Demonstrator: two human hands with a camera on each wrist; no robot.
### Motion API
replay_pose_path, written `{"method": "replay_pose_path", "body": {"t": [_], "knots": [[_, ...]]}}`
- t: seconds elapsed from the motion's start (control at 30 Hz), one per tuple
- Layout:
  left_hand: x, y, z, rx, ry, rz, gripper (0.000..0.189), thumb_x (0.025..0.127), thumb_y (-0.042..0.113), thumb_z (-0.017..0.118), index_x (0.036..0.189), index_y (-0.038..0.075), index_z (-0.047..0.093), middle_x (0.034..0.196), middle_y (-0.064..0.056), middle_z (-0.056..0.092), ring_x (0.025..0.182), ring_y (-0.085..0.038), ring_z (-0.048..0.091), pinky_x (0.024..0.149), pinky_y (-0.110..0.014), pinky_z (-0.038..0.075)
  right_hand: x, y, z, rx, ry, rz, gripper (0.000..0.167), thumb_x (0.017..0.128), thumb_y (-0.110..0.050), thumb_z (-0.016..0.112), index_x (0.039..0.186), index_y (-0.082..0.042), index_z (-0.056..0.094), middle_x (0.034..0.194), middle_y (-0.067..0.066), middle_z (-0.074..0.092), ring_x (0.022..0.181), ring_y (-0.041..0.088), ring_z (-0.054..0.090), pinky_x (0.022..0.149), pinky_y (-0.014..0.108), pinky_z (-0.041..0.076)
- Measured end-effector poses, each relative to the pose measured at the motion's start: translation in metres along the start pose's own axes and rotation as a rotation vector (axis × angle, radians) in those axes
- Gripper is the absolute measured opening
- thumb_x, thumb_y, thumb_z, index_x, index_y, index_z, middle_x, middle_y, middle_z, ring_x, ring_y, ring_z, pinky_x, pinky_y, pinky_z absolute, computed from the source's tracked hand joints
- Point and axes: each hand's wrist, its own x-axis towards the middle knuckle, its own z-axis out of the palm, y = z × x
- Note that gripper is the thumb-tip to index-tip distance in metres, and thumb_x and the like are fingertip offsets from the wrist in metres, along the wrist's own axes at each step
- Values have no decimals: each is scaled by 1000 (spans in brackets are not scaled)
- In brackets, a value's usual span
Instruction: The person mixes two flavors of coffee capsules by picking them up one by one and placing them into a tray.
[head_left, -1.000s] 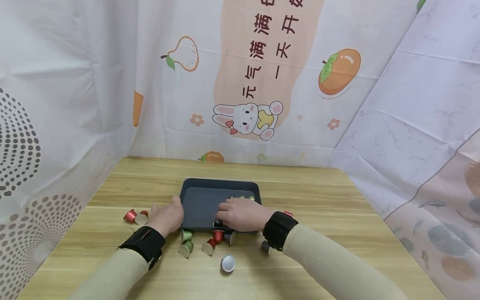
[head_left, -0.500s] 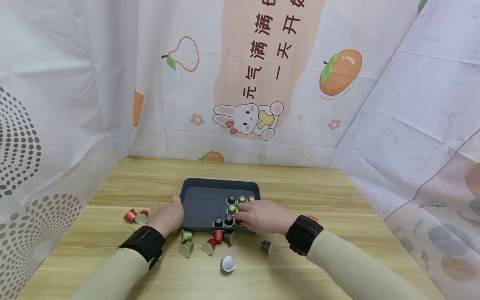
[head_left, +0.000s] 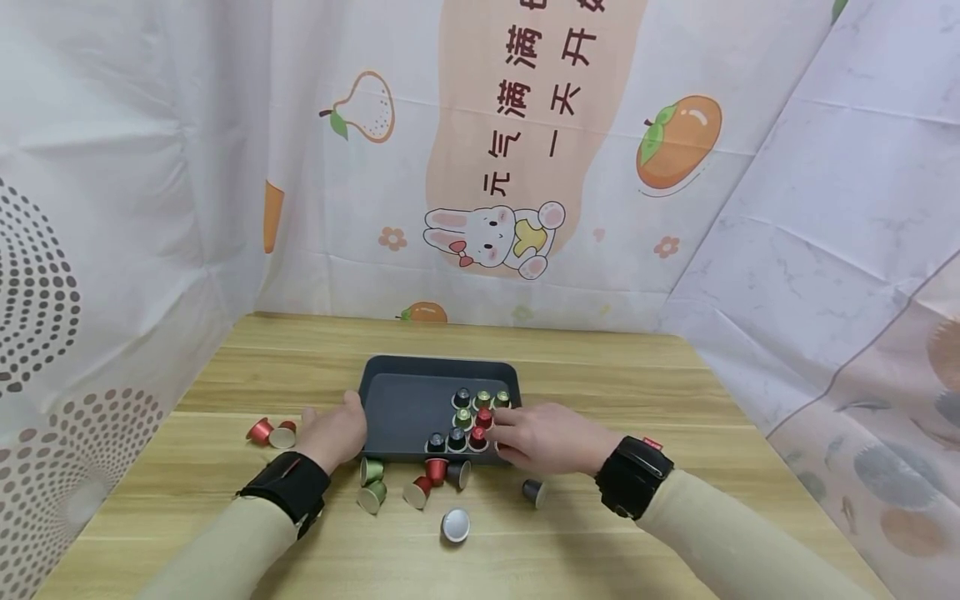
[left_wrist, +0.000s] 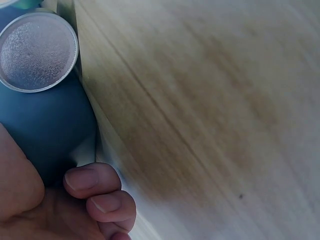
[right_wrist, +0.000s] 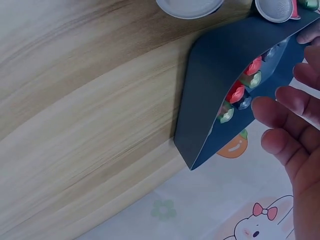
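Coffee capsules in dark, green and red stand narrow end up in the right half of a dark shallow tray [head_left: 401, 408]. Among them are a red capsule [head_left: 478, 437] and a dark capsule [head_left: 437, 442] along the front wall. My left hand [head_left: 335, 433] grips the tray's left edge, fingers curled by the wall in the left wrist view. Over the tray's right edge, close to the capsules, is my right hand [head_left: 551, 437]. In the right wrist view its fingers [right_wrist: 280, 117] are loosely bent and apart, with nothing between them. It hides part of the tray's right wall.
Loose capsules lie before the tray: two green capsules [head_left: 372, 485], two red capsules [head_left: 417, 493], a dark capsule [head_left: 459, 474] and one lid-up capsule [head_left: 455, 526]. Another dark capsule [head_left: 533, 492] lies at right, two red ones [head_left: 260, 432] at left. A printed curtain [head_left: 360, 275] hangs behind.
My right hand has drawn back to the right from the tray's front middle, uncovering the standing capsules, including a dark one at the front wall. The left hand has stayed at the tray's edge.
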Motion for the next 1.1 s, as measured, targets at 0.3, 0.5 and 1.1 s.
{"method": "replay_pose_path", "body": {"t": [0.3,0.5,1.1], "knots": [[1,1,0,-4,-2,-6,46,102,-3,33,145,-19,27,58,-7,57,59,-24,51,98,-60,33,-14,-2,-5,52,-64,16,17,97,-23,69,112,-15,70,95,-6,57,68,3,50,59,24,46],[1,1,-1,3,-2,-14,45,102,-2,34,144,-18,28,60,-6,58,61,-24,53,96,-59,32,-22,-3,-4,63,-97,11,23,95,-27,71,115,-15,72,97,-6,60,71,3,55,64,24,51],[0,1,-2,-3,-10,-17,49,102,-3,34,148,-18,24,61,-6,57,64,-24,55,101,-63,31,-31,-9,6,134,-116,-50,22,89,-28,78,108,-20,72,90,-10,51,67,-3,45,60,17,41]]}}
